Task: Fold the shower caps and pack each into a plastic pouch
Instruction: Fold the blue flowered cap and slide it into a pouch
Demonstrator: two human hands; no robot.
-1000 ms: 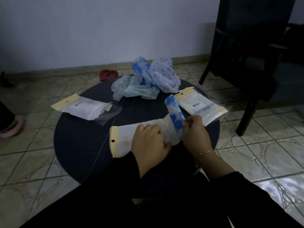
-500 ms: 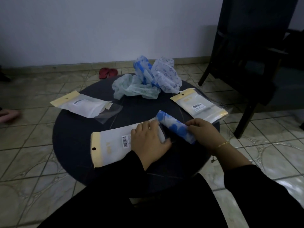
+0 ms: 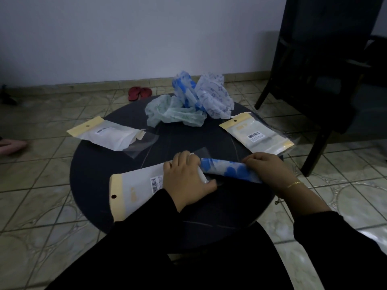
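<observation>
Cap now lower, end hidden
</observation>
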